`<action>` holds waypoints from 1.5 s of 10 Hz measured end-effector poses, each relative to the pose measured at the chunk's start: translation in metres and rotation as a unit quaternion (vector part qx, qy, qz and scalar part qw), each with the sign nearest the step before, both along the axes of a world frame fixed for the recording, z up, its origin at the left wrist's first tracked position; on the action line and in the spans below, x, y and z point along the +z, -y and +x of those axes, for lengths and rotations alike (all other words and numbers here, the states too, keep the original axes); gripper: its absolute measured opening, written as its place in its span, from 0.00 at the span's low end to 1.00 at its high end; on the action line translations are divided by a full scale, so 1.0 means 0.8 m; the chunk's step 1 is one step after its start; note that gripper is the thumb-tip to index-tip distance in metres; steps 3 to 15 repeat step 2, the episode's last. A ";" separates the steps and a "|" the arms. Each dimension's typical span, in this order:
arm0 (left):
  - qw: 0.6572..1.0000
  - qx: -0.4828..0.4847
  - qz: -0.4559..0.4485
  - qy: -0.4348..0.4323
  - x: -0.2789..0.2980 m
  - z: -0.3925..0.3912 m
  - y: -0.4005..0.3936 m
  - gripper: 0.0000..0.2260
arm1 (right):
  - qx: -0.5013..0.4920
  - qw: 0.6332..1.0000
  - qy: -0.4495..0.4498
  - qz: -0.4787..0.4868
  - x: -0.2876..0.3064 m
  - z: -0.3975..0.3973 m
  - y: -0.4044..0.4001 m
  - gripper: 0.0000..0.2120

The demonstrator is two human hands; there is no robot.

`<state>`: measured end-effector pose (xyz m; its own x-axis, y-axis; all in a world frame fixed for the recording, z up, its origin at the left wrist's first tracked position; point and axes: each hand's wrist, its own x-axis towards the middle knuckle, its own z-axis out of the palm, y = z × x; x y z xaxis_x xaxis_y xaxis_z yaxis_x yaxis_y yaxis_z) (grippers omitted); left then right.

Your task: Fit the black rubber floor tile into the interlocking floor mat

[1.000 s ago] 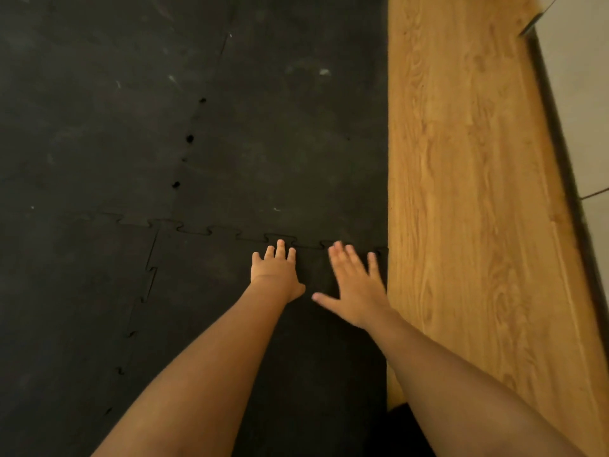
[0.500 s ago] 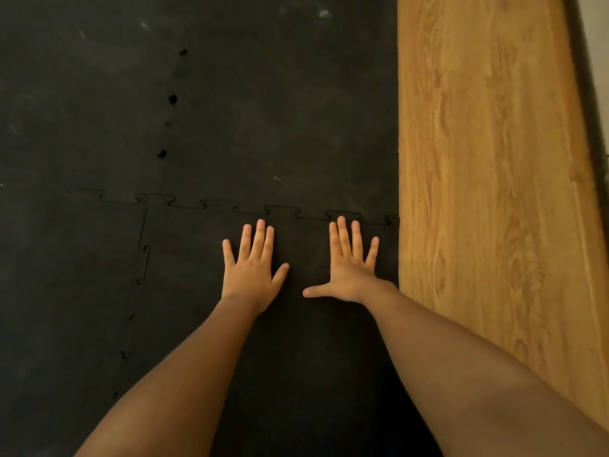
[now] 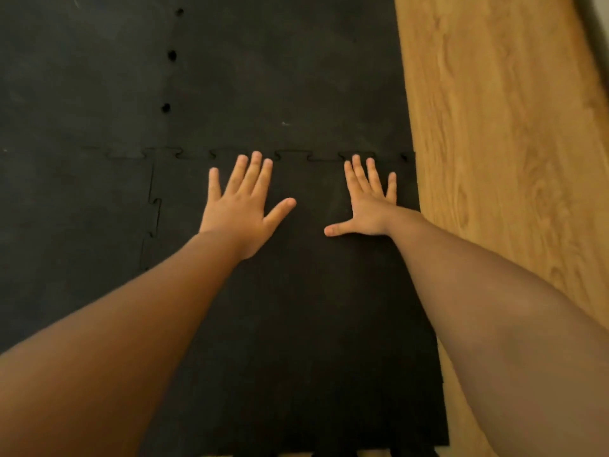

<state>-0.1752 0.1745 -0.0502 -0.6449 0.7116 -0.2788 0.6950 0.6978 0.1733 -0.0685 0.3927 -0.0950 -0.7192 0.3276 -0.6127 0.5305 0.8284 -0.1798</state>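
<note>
The black rubber floor tile (image 3: 306, 311) lies flat on the floor below the centre of the view. Its toothed far edge meets the interlocking floor mat (image 3: 280, 77) along a jigsaw seam (image 3: 293, 155). Its left edge meets another mat piece at a second toothed seam (image 3: 153, 206). My left hand (image 3: 242, 206) rests palm down on the tile, fingers spread, fingertips just short of the far seam. My right hand (image 3: 370, 201) lies flat on the tile too, close to its right edge. Neither hand grips anything.
Bare wooden floor (image 3: 507, 159) runs along the right side of the mat and tile. Small dark holes (image 3: 171, 56) show along a seam further up the mat. The tile's near edge (image 3: 329, 451) has teeth over wood floor.
The view has moved closer to the floor. Both hands have spread wider apart and lie flat on the tile; the left hand, curled a second ago, has its fingers spread.
</note>
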 end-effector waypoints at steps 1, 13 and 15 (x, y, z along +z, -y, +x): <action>0.999 -0.008 -0.018 -0.041 0.064 0.014 0.048 0.39 | -0.030 0.993 -0.086 0.077 0.034 0.019 0.040 0.64; 0.998 0.010 -0.032 -0.046 0.136 0.029 0.066 0.38 | 0.006 0.972 -0.192 0.135 0.089 0.042 0.077 0.54; 0.998 0.010 -0.032 -0.046 0.136 0.029 0.066 0.38 | 0.006 0.972 -0.192 0.135 0.089 0.042 0.077 0.54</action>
